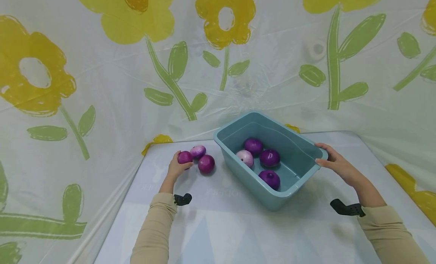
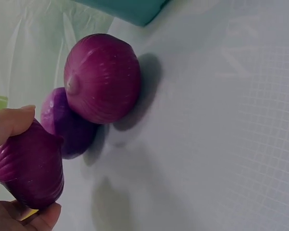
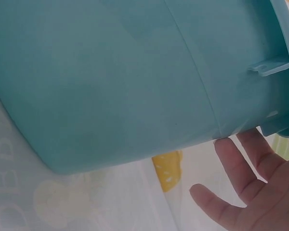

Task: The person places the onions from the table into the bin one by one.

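Observation:
My left hand grips a red onion between thumb and fingers; in the left wrist view this onion appears lifted off the table. Beside it lie a round dark red onion and a paler purple-and-white onion, close together. My right hand holds the near right end of a blue-green plastic bin, thumb over the rim. Two fingers touch the bin's outer wall in the right wrist view. Inside the bin sit several onions, among them a whitish one and a dark purple one.
The white table has a faint printed pattern. A white sheet with yellow flowers hangs behind and along the left side. Each wrist wears a black strap mount.

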`<state>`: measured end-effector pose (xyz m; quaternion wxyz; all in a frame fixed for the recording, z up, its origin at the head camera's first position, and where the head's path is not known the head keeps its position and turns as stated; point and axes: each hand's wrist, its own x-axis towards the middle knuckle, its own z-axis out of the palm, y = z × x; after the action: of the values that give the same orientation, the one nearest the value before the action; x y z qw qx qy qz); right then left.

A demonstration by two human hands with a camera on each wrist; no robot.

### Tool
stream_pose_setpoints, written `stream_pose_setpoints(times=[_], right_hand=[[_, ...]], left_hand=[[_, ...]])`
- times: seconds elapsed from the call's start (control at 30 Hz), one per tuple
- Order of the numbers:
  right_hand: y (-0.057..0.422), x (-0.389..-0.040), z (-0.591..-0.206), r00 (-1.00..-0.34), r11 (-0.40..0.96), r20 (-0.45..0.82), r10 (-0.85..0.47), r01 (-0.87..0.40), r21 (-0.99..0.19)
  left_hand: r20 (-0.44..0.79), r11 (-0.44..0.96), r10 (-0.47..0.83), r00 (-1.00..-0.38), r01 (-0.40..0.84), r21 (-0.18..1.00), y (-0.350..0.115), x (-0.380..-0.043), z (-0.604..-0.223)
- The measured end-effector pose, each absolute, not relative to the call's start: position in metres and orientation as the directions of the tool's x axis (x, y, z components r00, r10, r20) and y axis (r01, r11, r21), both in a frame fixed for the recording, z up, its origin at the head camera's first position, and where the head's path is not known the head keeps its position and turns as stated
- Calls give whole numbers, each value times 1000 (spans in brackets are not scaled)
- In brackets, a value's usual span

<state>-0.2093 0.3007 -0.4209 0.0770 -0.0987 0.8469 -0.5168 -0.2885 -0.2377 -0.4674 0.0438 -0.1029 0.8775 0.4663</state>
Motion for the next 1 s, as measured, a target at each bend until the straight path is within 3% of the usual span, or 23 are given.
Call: stream_pose_setpoints(times=[0.7, 1.0], right_hand=[[300, -210, -423, -968, 448, -23, -251, -95, -889], [301, -210, -423, -968, 446, -21, -249, -95, -890]], left_hand=[[-181, 456, -143, -973, -227, 861, -229, -295, -408], [-115, 439, -104, -988, -149, 886, -217, -300, -374]])
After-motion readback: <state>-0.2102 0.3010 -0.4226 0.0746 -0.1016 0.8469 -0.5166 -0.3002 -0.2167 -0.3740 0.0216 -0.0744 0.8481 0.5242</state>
